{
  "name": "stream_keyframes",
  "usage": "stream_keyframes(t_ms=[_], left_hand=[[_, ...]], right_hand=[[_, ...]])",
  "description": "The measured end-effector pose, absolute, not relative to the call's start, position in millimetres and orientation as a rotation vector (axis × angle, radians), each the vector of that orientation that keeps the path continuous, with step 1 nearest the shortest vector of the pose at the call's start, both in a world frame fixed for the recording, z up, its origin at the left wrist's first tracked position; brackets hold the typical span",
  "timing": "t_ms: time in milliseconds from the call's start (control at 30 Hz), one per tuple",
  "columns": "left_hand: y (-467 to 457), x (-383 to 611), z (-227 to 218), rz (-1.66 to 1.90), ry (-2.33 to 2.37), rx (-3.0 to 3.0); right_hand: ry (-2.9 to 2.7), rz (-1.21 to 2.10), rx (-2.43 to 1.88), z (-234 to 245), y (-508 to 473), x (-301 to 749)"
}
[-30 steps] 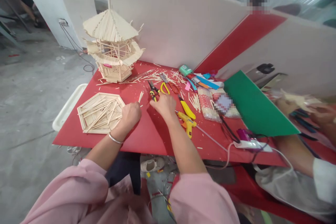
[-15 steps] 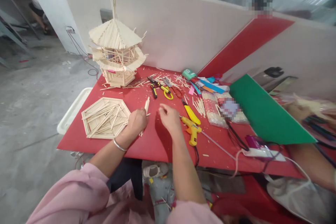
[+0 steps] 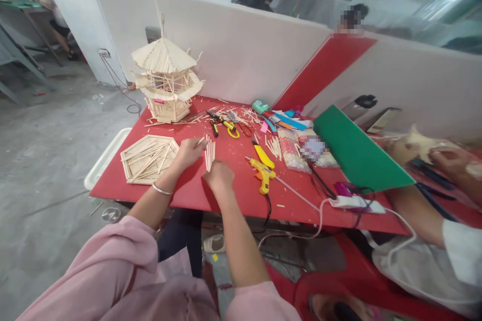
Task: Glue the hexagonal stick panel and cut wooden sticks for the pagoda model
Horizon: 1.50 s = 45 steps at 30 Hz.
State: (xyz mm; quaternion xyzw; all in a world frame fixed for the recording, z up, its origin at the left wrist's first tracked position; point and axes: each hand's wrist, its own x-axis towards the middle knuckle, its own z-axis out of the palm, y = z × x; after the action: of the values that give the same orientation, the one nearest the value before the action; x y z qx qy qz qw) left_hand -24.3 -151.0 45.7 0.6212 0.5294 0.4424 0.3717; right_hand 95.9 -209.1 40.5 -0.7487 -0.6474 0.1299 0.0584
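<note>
A small bunch of thin wooden sticks (image 3: 210, 152) stands out above the red tabletop between my two hands. My right hand (image 3: 220, 178) is closed at its lower end, with the fingertips partly hidden. My left hand (image 3: 191, 153), wearing a silver bangle, is pinched beside the upper part of the bunch, and what looks like a short stick end shows at its fingertips. Left of that hand lies a flat polygonal stick panel (image 3: 131, 172) with loose sticks on it. Behind it rises a tiered stick pagoda (image 3: 165, 60) with a pointed roof.
Right of my hands lie a yellow glue gun (image 3: 264, 174) and a yellow-handled cutter (image 3: 262, 155). Farther back are pliers (image 3: 214, 123), yellow scissors (image 3: 233, 131) and scattered sticks. Packed sticks (image 3: 291, 148), a green board (image 3: 357, 150) and a power strip (image 3: 357, 204) sit right, near another person's arm (image 3: 417, 215).
My right hand has moved left and closed at the lower end of the stick bunch. My left hand now pinches beside the bunch's top. The camera view has shifted slightly.
</note>
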Motion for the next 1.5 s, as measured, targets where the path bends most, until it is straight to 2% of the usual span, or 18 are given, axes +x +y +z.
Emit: stream_keyframes(t_ms=[133,400,633,800,933,1100,1200,1333,1500], left_hand=[[-147.1,-21.9,44.9,1.367,1.131,1.188],[-152.2,8.3,18.7,1.480,1.200,0.922],[-160.0,16.5,17.2,1.477,0.780,1.012],[-165.4,10.8,26.9,1.515,0.776,1.156],[-171.0,6.5,33.8,1.493,0.742,1.234],[-171.5,5.3,34.9,1.390,0.727,1.288],[-167.3,4.9,34.1,1.384,0.750,1.288],[-167.3,7.5,33.7,1.221,0.778,1.345],[-174.0,14.8,31.3,1.098,0.728,1.461]], right_hand=[[-1.936,0.448,-2.314,33.6,-191.0,109.9],[-1.682,0.462,-2.161,13.1,-188.0,122.7],[-1.709,0.600,-1.780,-3.6,-191.5,107.1],[-1.719,0.588,-1.209,-16.5,-183.4,102.2],[-1.709,0.633,-1.216,-23.0,-184.7,107.5],[-1.777,0.765,-1.315,-14.4,-196.2,109.4],[-1.610,0.834,-1.341,-9.8,-201.0,113.8],[-1.275,0.888,-1.109,1.2,-201.7,129.4],[-1.373,0.925,-0.976,46.4,-196.7,142.3]])
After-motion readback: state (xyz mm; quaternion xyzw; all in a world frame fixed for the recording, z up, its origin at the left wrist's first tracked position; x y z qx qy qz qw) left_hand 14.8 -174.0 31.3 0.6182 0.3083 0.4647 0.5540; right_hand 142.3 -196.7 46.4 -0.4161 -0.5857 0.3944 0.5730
